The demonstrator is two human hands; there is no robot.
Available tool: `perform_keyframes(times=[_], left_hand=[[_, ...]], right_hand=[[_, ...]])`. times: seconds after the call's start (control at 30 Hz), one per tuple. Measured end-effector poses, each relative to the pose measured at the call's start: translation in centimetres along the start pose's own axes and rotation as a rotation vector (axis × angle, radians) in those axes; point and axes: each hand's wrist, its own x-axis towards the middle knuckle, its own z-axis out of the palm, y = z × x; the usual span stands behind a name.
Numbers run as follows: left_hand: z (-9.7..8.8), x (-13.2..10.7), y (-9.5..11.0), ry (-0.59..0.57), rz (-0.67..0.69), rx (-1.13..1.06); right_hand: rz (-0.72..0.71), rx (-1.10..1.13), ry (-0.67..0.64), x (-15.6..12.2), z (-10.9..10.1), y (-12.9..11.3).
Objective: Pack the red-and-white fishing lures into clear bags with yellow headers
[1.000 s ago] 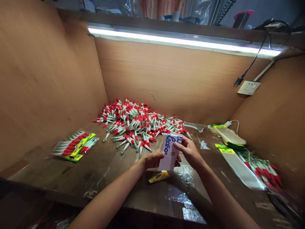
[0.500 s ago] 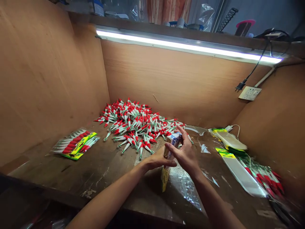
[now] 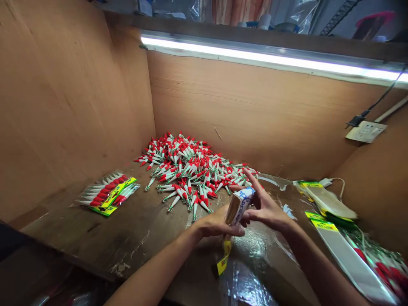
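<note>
My left hand is wrapped round a small block with a white face, blue handwriting and a brown side; its exact kind I cannot make out. Beneath that hand hangs a yellow label strip with dark print, and clear plastic lies below it. My right hand is just right of the block, its fingers spread and the thumb side close to or touching it. Beyond both hands is a heap of red and white fishing lures with green hooked ends.
At left lies a filled lure packet with a yellow-green header. On the right are clear header bags, another bag stack and more lures. A lamp tube runs overhead; a black plug hangs by a socket.
The view has turned a little left, so things sit further right. My right fingers have opened away from the block, while my left hand still grips it. The yellow strip shows more below.
</note>
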Motion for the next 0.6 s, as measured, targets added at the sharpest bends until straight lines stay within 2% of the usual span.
perform_keyframes(times=[0.07,0.1,0.13,0.2,0.3,0.37,0.43,0.6], left_hand=[[-0.4,-0.2,0.5,-0.032,0.012,-0.059],[-0.5,-0.2,0.7,-0.029,0.026,-0.089],[-0.6,-0.2,0.8,-0.015,0.043,-0.127],[-0.9,-0.1,0.9,0.020,0.067,-0.198],[-1.5,0.3,0.4,0.043,-0.008,-0.182],[-1.9,0.5,0.1,0.062,-0.042,-0.111],[-2.1,0.8,-0.1,0.092,-0.009,-0.071],[-2.1,1.4,-0.2,0.085,0.041,-0.114]], right_hand=[[0.126,0.121,-0.132,1.4,-1.0,0.1],[0.156,0.152,-0.151,2.0,-1.3,0.0],[0.150,0.165,-0.131,2.5,-1.6,0.0],[0.065,0.151,0.005,3.3,-2.2,-0.3],[-0.052,0.050,0.180,3.6,-3.0,-0.7],[-0.074,-0.038,0.212,3.5,-3.3,-0.9],[-0.091,-0.104,0.241,3.4,-3.7,-1.2],[-0.122,-0.164,0.251,3.1,-4.2,-1.5]])
